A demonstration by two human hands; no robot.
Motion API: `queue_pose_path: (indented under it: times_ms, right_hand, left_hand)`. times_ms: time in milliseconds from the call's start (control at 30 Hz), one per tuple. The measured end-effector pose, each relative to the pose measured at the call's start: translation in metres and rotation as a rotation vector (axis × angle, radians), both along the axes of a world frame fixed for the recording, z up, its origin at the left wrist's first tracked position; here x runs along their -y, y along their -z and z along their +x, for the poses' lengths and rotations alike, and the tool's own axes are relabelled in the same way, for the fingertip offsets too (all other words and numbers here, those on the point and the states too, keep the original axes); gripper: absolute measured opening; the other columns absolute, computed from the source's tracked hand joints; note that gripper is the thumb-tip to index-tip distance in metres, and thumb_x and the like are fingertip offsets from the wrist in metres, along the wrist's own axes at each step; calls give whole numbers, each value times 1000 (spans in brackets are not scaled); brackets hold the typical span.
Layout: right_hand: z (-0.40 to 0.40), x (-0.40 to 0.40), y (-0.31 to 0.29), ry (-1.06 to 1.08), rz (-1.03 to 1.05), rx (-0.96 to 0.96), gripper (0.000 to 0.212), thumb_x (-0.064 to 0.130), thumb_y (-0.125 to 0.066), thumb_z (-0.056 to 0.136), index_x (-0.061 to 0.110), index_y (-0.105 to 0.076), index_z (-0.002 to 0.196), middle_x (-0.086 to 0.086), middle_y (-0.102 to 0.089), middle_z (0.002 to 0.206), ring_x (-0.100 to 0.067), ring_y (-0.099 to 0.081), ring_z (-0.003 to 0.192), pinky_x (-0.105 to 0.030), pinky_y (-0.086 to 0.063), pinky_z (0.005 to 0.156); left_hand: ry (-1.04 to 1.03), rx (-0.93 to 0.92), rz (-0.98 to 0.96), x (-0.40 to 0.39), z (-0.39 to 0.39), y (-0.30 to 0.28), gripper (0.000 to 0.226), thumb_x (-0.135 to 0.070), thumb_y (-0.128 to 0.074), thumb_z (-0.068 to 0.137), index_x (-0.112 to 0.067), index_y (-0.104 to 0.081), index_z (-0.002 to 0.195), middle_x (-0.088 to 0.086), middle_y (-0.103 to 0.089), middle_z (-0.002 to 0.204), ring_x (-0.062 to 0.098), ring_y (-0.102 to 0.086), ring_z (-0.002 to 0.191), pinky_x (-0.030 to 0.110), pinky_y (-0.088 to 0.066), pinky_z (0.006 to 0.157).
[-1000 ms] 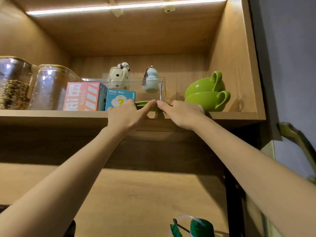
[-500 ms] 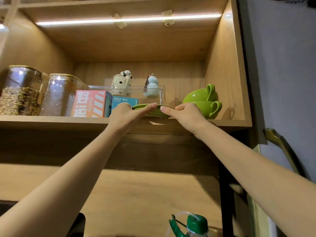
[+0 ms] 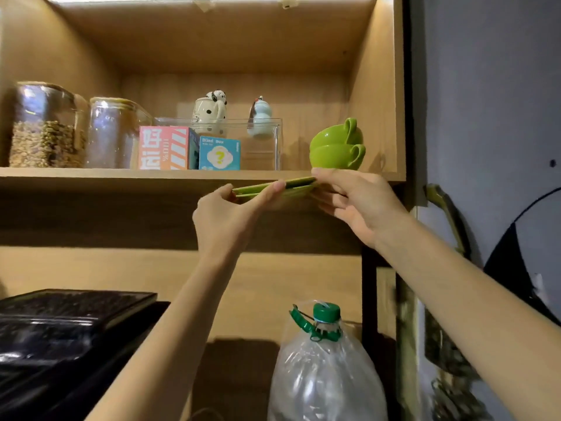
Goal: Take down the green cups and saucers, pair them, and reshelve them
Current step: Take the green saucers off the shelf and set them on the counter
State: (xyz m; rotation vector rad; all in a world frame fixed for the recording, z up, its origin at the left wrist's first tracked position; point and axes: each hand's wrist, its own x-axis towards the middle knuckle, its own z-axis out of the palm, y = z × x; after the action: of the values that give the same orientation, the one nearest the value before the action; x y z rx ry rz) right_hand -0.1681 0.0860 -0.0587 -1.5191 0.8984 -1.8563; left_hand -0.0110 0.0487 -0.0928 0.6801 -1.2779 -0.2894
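Two green cups [image 3: 337, 147] sit nested on the right end of the wooden shelf [image 3: 121, 174], handles to the right. A stack of green saucers [image 3: 267, 189] hangs edge-on just below the shelf's front lip. My left hand [image 3: 230, 214] grips the stack's left rim with the thumb on top. My right hand [image 3: 349, 196] holds its right rim, fingers under it. The saucers are clear of the shelf board, and their exact number cannot be told from this angle.
On the shelf stand two glass jars [image 3: 45, 126], a pink box [image 3: 164, 148], a blue box [image 3: 219, 153] and a clear bin [image 3: 258, 141] with two figurines behind. Below, a large plastic bottle with a green cap [image 3: 324, 360] stands right of a black appliance [image 3: 60, 323].
Both hands have pulled the green saucers off the shelf and lowered them below its front edge. The view has tilted down, showing the bottle and appliance.
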Motion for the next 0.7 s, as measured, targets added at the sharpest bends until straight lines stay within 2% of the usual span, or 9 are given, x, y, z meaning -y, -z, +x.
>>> queue_pose_path:
  times_ms: [67,167,233,300,367,433,533,633,700]
  right_hand:
    - [-4,-11,28,-28,56,82,19,12,-63,83,10,-63,102,-11,-67,109,-29,-61,111,-45,-43,104]
    - [-6,-22,76,-29,143,149,24,6,-59,85,10,-63,108,-10,-69,100,-25,-65,99,-39,-50,94]
    - [-7,-29,110,-53,217,186,16,3,-60,84,14,-65,94,-5,-71,83,-19,-67,84,-34,-52,86]
    - [-8,-35,144,-93,298,250,15,-1,-61,82,13,-65,85,-4,-73,72,-18,-68,75,-33,-54,83]
    - [-8,-40,177,-134,367,312,16,-4,-59,82,10,-65,87,-3,-75,66,-15,-71,68,-29,-57,76]
    - [-8,-46,208,-166,435,367,18,-6,-56,83,8,-64,90,-2,-75,64,-13,-72,61,-24,-59,65]
    - [-5,-53,253,-184,519,423,18,-9,-53,84,4,-62,94,-3,-75,62,-11,-72,58,-23,-59,58]
    - [0,-60,296,-175,607,448,22,-10,-53,83,1,-62,100,-2,-75,62,-10,-72,58,-21,-59,54]
    - [3,-66,320,-150,638,478,23,-10,-54,82,-1,-61,102,-2,-76,63,-11,-73,60,-22,-60,57]
  left_hand:
    - [24,-3,31,-18,-1,33,62,-57,-73,54,-13,-68,98,-14,-65,71,-1,-57,72,14,-45,66]
    - [132,26,70,-41,-4,86,22,-38,-77,59,-38,-60,72,-33,-65,58,-11,-63,69,1,-45,63]
    - [163,13,117,-48,-5,123,30,-25,-81,61,-42,-57,69,-37,-62,56,-18,-61,67,-1,-43,60]
    - [166,-4,213,-50,0,160,39,-32,-84,55,-41,-64,87,-32,-67,65,-16,-62,73,4,-46,70]
    - [179,-21,281,-53,3,194,89,-49,-85,40,-24,-57,121,-17,-71,97,-3,-64,94,23,-50,90]
    - [209,-46,338,-60,7,224,119,-54,-84,30,-13,-43,134,-1,-67,115,7,-63,105,36,-48,98]
    - [173,18,395,-76,13,261,124,-55,-84,30,-10,-39,136,6,-62,125,11,-60,112,39,-45,102]
    - [139,95,462,-89,20,297,118,-54,-83,32,-14,-41,135,2,-57,131,8,-57,116,35,-43,104]
    - [154,110,491,-97,24,318,114,-48,-83,32,-21,-40,134,-3,-56,129,5,-56,115,32,-43,103]
